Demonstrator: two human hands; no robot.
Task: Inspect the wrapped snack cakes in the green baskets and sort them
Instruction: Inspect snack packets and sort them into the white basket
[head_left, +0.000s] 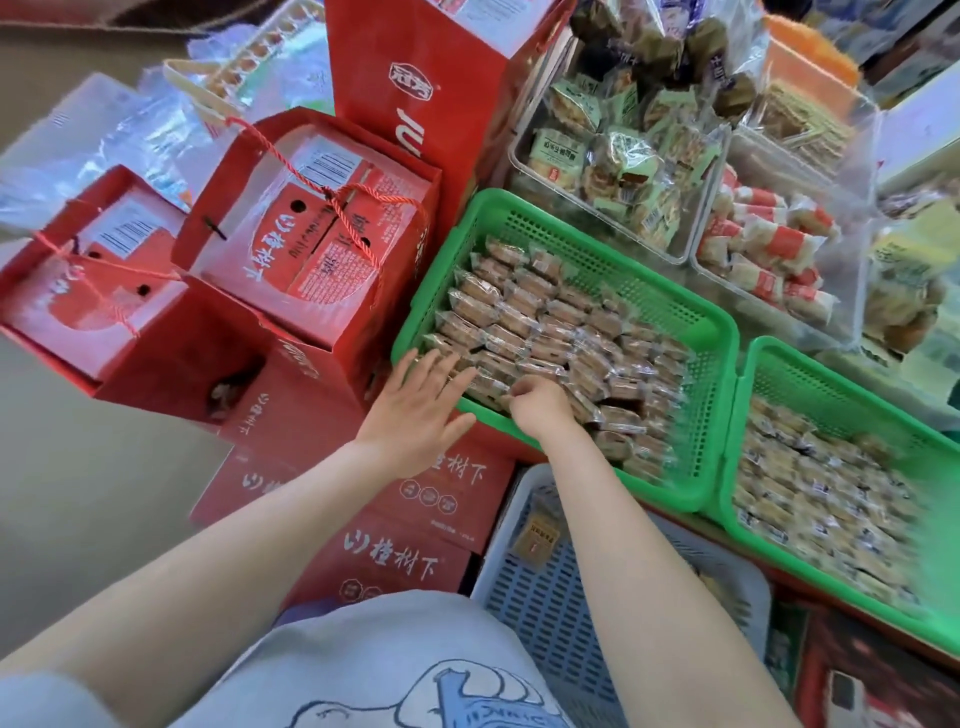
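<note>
Green basket (691, 312), left hand (415, 410) flat, right hand (540, 405) curled.

Under the fingers of the right hand (537, 402), the cakes (550, 332) wear clear, glossy crinkled film. Their basket (670, 306) is green perforated plastic, smooth and slightly shiny. Left of the grip stand red boxes (311, 244) of printed card, semi-gloss, with twisted cord handles.

The right green basket (831, 374) blurs at the edge; right hand (540, 405) fingers tucked from sight.
</note>
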